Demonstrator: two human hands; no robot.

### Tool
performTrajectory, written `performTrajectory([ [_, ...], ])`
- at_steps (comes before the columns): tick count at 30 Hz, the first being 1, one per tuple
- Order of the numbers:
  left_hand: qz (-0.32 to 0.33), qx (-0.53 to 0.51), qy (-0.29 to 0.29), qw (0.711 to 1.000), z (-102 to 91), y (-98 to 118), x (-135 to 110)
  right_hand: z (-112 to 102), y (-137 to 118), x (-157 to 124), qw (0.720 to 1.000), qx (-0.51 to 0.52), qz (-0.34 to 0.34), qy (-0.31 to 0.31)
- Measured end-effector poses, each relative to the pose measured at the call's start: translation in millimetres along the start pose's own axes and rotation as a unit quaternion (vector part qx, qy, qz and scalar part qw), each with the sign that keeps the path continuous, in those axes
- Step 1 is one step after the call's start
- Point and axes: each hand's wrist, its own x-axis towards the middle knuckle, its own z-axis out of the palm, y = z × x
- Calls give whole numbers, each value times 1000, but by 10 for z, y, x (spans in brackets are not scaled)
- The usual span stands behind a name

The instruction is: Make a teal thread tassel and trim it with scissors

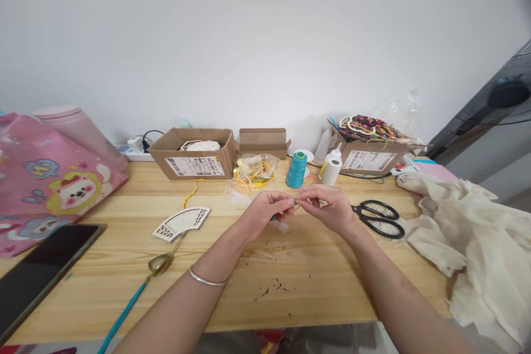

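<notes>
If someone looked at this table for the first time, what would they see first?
Probably the two hands in the middle: the left hand and the right hand meet fingertip to fingertip, pinching a tiny thin piece too small to make out. Next, the bright teal thread spool standing just behind them, and the big pink cartoon-print cloth on the far left.
</notes>
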Motion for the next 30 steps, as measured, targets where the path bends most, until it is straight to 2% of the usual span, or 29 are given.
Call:
performTrajectory([
  [3,-6,1,20,1000,3,-8,10,7,27,-7,999,-16,-21,-20],
  [7,29,68,48,996,7,-16,18,9,71,-28,996,-65,-40,-48],
  [12,51,196,33,979,11,-23,6,-32,111,-29,992,-103,-38,-67],
  [15,87,255,21,963,12,-2,-6,-54,131,-21,992,-99,-19,-73],
  [18,119,292,19,949,9,29,-18,-51,135,-15,995,-67,48,-63],
  [21,144,314,33,938,4,48,-27,-26,110,-5,986,-7,154,-62],
  [25,184,327,33,926,-5,45,-27,30,63,8,957,111,263,-48],
  [30,237,339,86,906,0,26,-14,128,16,7,911,231,340,13],
])
